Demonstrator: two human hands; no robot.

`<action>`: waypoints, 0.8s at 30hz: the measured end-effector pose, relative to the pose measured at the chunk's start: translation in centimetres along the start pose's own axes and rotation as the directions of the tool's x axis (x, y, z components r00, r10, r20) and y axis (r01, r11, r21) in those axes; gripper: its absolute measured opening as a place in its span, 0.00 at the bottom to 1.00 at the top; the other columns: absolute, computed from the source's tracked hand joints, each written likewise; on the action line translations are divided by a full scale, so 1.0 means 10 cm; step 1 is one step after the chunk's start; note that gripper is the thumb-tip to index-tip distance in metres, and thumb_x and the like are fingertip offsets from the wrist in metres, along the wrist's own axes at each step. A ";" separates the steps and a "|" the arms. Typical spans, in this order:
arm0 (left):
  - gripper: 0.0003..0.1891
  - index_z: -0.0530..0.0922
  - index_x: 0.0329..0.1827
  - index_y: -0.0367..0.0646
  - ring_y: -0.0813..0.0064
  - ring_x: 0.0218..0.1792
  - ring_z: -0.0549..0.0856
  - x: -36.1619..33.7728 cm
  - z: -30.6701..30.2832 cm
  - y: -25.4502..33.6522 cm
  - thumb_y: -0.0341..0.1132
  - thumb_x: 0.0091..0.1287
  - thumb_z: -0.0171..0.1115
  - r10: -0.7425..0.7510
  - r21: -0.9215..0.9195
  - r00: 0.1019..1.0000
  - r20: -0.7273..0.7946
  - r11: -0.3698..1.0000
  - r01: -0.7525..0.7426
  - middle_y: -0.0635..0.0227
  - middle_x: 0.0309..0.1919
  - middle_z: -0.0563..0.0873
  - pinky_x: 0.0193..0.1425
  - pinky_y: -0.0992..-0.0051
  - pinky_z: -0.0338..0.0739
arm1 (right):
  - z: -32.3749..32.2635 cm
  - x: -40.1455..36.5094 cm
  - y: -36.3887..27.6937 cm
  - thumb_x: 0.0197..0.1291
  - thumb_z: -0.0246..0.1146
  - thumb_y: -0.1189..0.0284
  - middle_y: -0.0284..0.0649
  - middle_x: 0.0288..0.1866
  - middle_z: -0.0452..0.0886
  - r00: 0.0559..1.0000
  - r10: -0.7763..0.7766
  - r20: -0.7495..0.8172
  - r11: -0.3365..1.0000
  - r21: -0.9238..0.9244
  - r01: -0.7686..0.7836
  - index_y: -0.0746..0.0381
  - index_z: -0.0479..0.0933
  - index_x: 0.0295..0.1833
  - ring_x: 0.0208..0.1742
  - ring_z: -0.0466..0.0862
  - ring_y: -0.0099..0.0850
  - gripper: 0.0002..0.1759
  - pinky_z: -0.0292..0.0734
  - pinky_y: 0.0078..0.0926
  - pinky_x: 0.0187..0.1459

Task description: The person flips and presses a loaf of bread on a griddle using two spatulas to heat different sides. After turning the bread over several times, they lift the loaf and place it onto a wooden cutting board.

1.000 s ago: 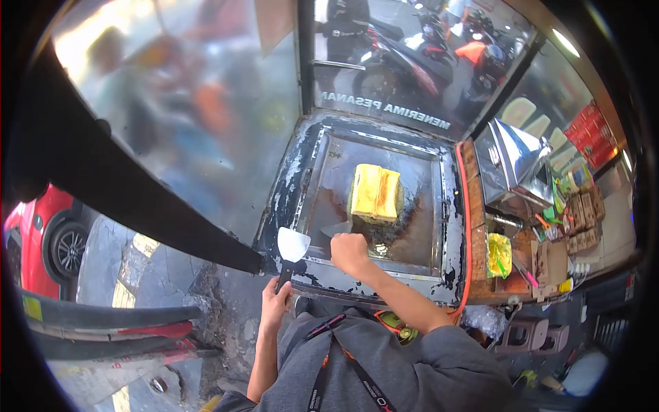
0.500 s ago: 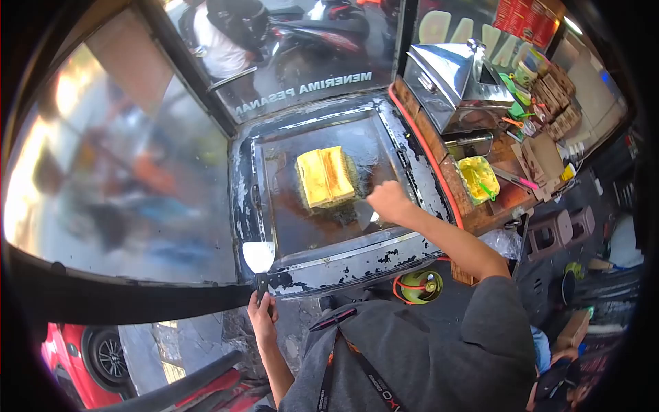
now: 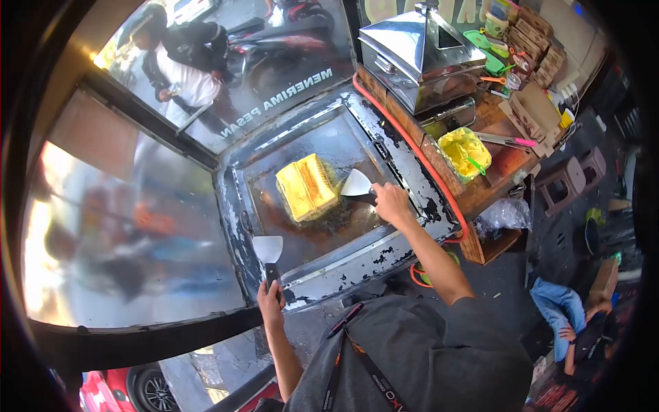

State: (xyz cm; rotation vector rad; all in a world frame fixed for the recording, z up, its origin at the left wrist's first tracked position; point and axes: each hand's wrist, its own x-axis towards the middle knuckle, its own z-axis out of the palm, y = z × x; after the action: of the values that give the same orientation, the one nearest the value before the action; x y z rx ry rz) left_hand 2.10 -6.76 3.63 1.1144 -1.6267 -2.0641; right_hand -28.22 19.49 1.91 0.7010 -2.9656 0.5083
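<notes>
A block of yellow bread [image 3: 307, 187], browned in a strip along its middle, lies on the dark flat griddle [image 3: 343, 141]. My right hand [image 3: 392, 203] is closed round the dark handle of a scraper [image 3: 356, 184]. Its pale blade points left, with the edge close to the bread's right side. Over the griddle's front left corner, my left hand [image 3: 271, 302] grips a second scraper [image 3: 268, 249] by its black handle, blade upward and apart from the bread.
To the right, a wooden counter [image 3: 491, 196] holds a tub of yellow spread [image 3: 465, 154], pink-handled tongs [image 3: 508, 140] and a shiny metal box [image 3: 420, 62]. An orange hose [image 3: 412, 151] runs along the griddle's right side. Glass panes stand behind and left; a person [image 3: 182, 65] is outside.
My right hand has turned the scraper so its blade faces the bread's right side. The left scraper stays raised at the front left. The whole view has tilted and shifted.
</notes>
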 end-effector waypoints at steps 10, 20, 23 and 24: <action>0.07 0.73 0.39 0.39 0.85 0.10 0.67 1.07 0.44 0.05 0.35 0.68 0.57 0.023 0.268 0.990 0.141 0.961 -0.060 0.72 0.22 0.75 0.12 0.83 0.57 | 0.22 0.06 0.07 0.44 0.66 0.74 0.46 0.37 0.85 0.996 -0.027 0.089 0.925 0.380 -0.009 0.50 0.82 0.47 0.42 0.84 0.43 0.20 0.77 0.41 0.43; 0.09 0.74 0.43 0.36 0.85 0.11 0.68 1.12 0.41 -0.02 0.33 0.68 0.58 0.044 0.293 0.989 0.143 0.952 -0.085 0.71 0.23 0.75 0.12 0.82 0.58 | -0.02 -0.04 -0.13 0.49 0.67 0.76 0.43 0.37 0.81 0.985 -0.111 -0.135 0.935 0.321 0.149 0.54 0.80 0.51 0.42 0.81 0.42 0.20 0.76 0.38 0.44; 0.08 0.74 0.42 0.37 0.86 0.11 0.67 1.06 0.40 -0.04 0.33 0.68 0.57 0.040 0.226 0.990 0.134 0.972 -0.070 0.72 0.23 0.75 0.12 0.83 0.57 | -0.21 -0.06 0.03 0.49 0.67 0.77 0.43 0.38 0.81 0.995 -0.039 -0.097 0.965 0.254 0.062 0.54 0.81 0.49 0.43 0.81 0.42 0.19 0.76 0.37 0.43; 0.08 0.74 0.42 0.37 0.86 0.11 0.67 1.03 0.38 -0.04 0.33 0.68 0.57 0.032 0.218 0.992 0.123 0.974 -0.058 0.72 0.23 0.75 0.12 0.83 0.57 | -0.26 -0.08 0.08 0.48 0.67 0.77 0.43 0.38 0.82 0.996 -0.013 -0.094 0.971 0.236 0.035 0.54 0.81 0.49 0.43 0.82 0.42 0.19 0.76 0.37 0.43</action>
State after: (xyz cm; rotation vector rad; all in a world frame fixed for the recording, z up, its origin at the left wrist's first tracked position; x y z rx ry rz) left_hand -7.30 -10.56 -0.48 1.0271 -1.9604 -1.9922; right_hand -27.91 21.37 4.06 0.7091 -2.8355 0.8792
